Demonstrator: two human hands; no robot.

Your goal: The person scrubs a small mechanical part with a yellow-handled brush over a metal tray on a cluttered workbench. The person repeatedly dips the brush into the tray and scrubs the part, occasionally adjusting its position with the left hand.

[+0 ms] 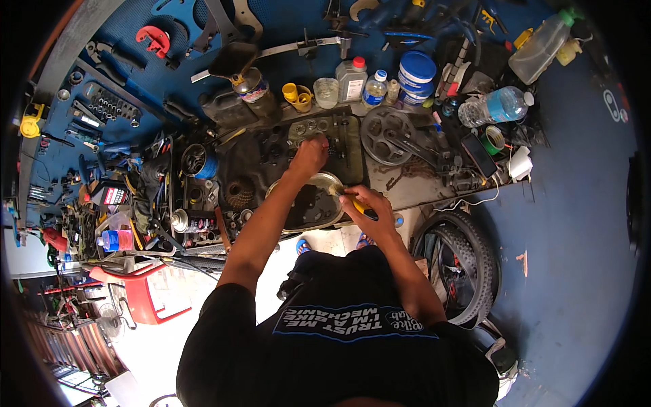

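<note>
My right hand (373,207) is wrapped round a brush (367,213) with a yellow and black handle. Its pale bristle end lies over the right rim of a round pan (333,218) holding dark liquid. Farther away, my left hand (310,156) is closed, its fingertips turned down at several small metal parts (312,126) on a dark mat (237,152). What those fingers pinch, if anything, is hidden by the hand itself. Left of the pan sits a bicycle cassette (240,193). A crankset (389,136) rests to the right of the mat.
Bottles, a grey jug (351,80) and blue-white tubs (416,73) line the back of the bench. A spray can (193,221) and a blue tin (198,161) stand left. A bike chain (413,169) and a phone (479,154) lie right; tyres (468,264) lean below.
</note>
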